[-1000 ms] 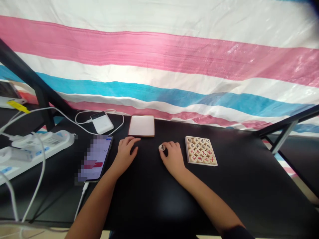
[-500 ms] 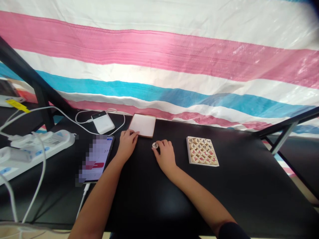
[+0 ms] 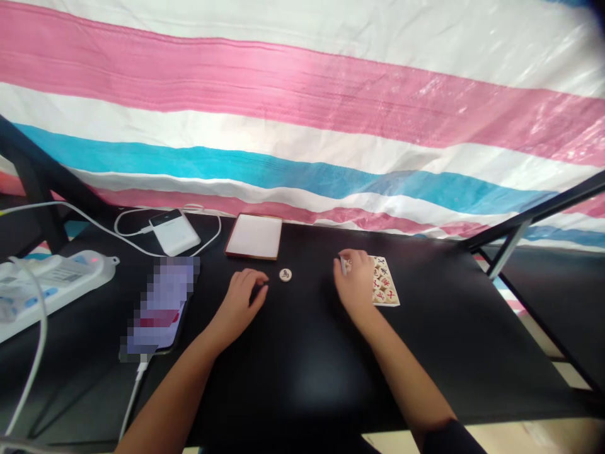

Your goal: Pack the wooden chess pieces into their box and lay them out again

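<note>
A round wooden chess piece [image 3: 285,275] with a dark character lies alone on the black table [image 3: 302,366]. My left hand [image 3: 243,297] rests on the table just left of it, fingers loosely curled, holding nothing. My right hand [image 3: 355,285] lies over the left part of a wooden tray [image 3: 388,291] packed with several such pieces, its fingertips on the pieces at the tray's far left corner. Whether they grip one I cannot see. A flat white board with a wooden rim [image 3: 254,236] lies behind the loose piece.
A phone [image 3: 161,306] on a cable lies left of my left hand. Behind it sits a white power bank [image 3: 174,231] with a looped cord. A white power strip [image 3: 51,280] is at the far left. A striped tarp [image 3: 302,113] hangs behind the table.
My right hand let go of the loose piece and moved right onto the tray. My left hand came back from the white board to beside the piece. The view shifted right.
</note>
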`<action>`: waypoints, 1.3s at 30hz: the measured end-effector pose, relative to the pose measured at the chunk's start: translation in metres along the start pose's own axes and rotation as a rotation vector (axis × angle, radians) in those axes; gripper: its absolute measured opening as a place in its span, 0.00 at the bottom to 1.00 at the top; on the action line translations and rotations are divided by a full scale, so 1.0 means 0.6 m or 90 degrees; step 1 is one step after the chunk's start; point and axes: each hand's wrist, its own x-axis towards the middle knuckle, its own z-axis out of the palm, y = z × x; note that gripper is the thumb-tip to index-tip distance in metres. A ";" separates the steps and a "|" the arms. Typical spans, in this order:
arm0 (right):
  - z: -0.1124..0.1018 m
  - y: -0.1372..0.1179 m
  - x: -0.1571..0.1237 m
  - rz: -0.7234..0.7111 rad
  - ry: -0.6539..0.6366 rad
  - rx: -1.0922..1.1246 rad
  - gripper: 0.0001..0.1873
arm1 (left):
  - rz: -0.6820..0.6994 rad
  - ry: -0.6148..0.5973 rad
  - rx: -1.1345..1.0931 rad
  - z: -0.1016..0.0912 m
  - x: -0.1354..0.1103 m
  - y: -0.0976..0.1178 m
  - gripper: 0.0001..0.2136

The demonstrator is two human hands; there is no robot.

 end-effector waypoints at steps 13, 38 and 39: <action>-0.042 0.098 0.053 0.237 -0.095 -0.221 0.14 | -0.004 -0.153 -0.077 0.023 -0.019 -0.016 0.06; 0.044 -0.100 -0.087 -0.051 -0.192 -0.077 0.11 | 0.010 -0.156 -0.087 0.024 -0.023 -0.014 0.06; 0.044 -0.098 -0.088 -0.054 -0.196 -0.073 0.09 | 0.011 -0.157 -0.086 0.024 -0.023 -0.014 0.06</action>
